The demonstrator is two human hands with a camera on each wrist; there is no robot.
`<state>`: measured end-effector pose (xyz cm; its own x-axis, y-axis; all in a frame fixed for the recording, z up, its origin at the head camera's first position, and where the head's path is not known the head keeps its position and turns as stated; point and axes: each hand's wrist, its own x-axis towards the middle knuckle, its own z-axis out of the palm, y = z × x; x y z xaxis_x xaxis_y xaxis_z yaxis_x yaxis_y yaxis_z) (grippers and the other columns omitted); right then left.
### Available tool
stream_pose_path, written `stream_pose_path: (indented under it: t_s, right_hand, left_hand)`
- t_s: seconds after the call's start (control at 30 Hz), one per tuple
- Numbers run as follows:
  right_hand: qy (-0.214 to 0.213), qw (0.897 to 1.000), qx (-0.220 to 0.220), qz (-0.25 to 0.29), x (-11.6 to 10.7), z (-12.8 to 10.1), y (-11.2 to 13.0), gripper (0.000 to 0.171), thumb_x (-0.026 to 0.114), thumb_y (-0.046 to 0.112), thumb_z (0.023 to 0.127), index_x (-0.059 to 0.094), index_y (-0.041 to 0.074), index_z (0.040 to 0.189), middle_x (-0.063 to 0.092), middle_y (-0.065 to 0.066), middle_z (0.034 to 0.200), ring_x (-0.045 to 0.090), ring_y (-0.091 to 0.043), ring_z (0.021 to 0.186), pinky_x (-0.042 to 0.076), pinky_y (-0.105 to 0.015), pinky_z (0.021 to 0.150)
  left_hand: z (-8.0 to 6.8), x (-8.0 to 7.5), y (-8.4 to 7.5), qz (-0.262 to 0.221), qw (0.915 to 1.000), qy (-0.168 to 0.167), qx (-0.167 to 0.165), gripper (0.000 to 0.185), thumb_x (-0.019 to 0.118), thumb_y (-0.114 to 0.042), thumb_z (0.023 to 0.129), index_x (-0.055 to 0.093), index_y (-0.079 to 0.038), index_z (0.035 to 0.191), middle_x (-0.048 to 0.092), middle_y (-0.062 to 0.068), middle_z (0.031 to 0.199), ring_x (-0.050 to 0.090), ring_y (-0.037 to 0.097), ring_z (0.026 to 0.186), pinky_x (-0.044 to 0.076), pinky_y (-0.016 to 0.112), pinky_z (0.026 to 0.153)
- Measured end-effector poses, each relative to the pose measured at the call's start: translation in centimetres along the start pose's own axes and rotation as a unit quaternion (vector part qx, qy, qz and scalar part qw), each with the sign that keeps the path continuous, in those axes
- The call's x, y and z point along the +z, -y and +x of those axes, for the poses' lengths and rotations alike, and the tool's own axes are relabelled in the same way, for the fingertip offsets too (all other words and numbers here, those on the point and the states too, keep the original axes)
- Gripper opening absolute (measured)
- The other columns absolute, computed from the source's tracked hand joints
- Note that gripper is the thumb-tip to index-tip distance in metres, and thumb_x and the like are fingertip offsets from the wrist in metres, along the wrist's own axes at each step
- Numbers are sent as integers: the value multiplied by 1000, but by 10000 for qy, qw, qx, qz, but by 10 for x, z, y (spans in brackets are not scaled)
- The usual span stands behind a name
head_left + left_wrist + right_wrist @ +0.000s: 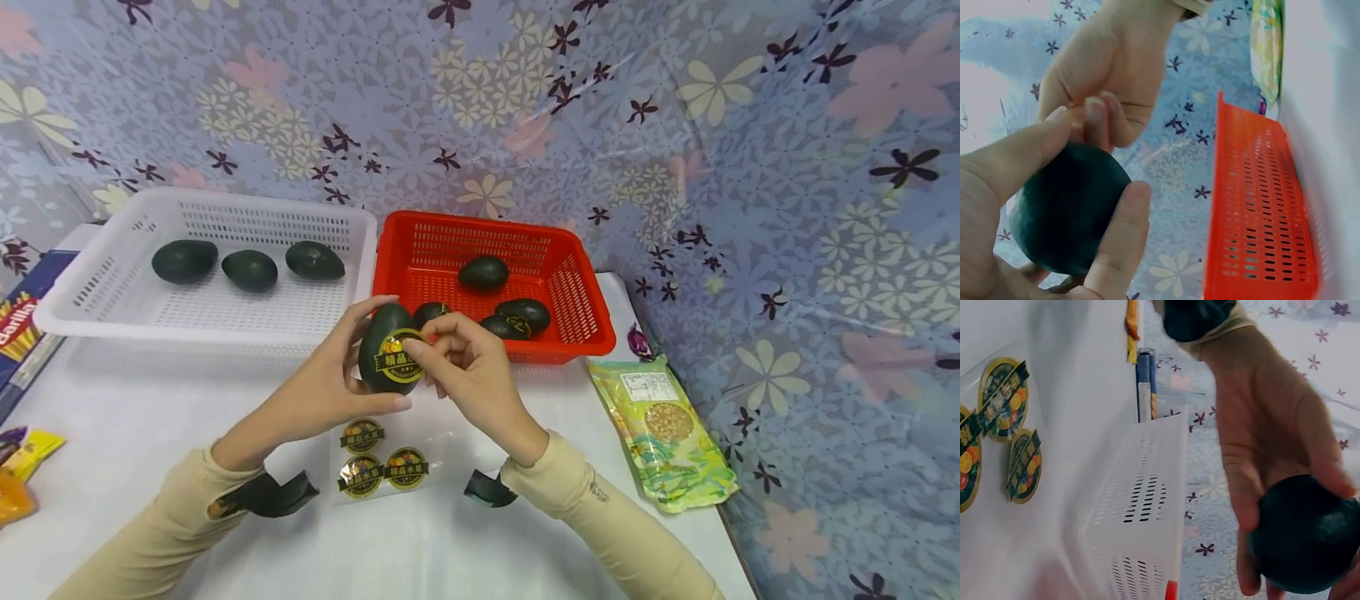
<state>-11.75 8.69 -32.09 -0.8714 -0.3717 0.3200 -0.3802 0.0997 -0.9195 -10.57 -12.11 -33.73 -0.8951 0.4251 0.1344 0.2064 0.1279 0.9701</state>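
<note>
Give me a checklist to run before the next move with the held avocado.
1. Avocado held: ok, left hand grips it.
2. Sticker against avocado: ok, facing the head camera.
3. Sticker's right edge flat: cannot tell, right hand covers it.
4. Right hand clear: not ok, thumb touches the sticker.
5. Space in red basket: ok, bare floor shows.
6. More stickers: ok, three lie within view.
</note>
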Motion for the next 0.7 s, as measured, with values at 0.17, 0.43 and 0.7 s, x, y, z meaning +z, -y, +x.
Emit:
stream_pose_path:
  t_s: [0.17,0.43,0.7]
  right_hand:
    - [-28,10000,-66,1,2,0,1,26,71,8,92,55,4,112,55,-10,63,49,-13,53,43,-23,46]
    - [-625,9892,-1102,-732,4,0,3,40,77,10,88,50,5,118,51,-8,70,44,-13,60,36,-21,51]
    - [-300,8667,-3608,-3431,8,-5,2,62,50,42,104,45,-5,143,54,-19,141,51,-30,134,44,-41,115]
  left_hand:
    - [-2,0,-3,184,9997,43,168,92,79,-22,87,19,-29,156,42,19,144,56,40,124,63,35,79]
    - [0,4,-7,188,9986,-402,280,63,60,-18,101,25,-22,154,43,22,145,55,45,128,61,44,87]
    - [-2,8,-8,-200,9980,-347,485,57,45,-18,108,16,-17,157,44,24,141,65,32,115,63,35,78]
